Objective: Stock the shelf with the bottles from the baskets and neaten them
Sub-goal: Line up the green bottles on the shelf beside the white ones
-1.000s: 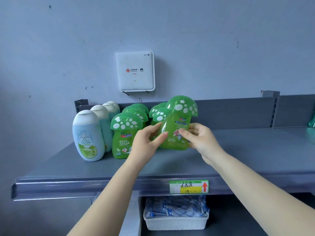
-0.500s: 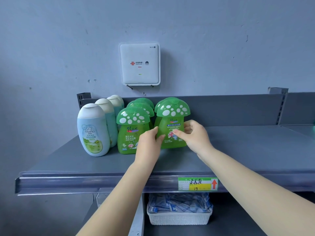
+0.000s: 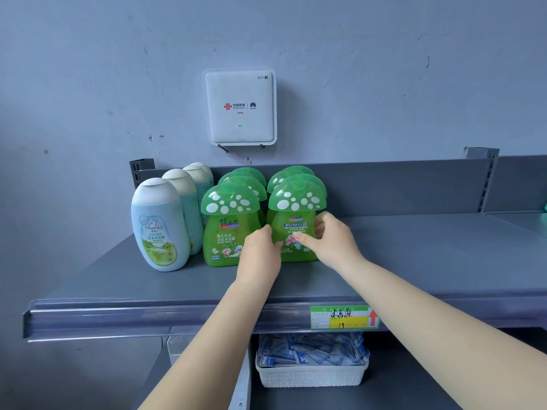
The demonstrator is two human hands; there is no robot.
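Note:
A green mushroom-capped bottle stands upright on the grey shelf, at the front of the right green row. My left hand grips its lower left side and my right hand grips its right side. To its left stands another green mushroom bottle, with more green ones lined up behind both. A row of pale blue bottles with white caps runs along the left end of the shelf.
A white router box hangs on the wall above the bottles. The shelf's front lip carries a green-yellow price tag. Below, a white basket holds blue-and-white packets. The shelf continues to the right.
The green bottle, tilted and lifted a second ago, has been set down upright at the front of the right row. Both hands stayed on it.

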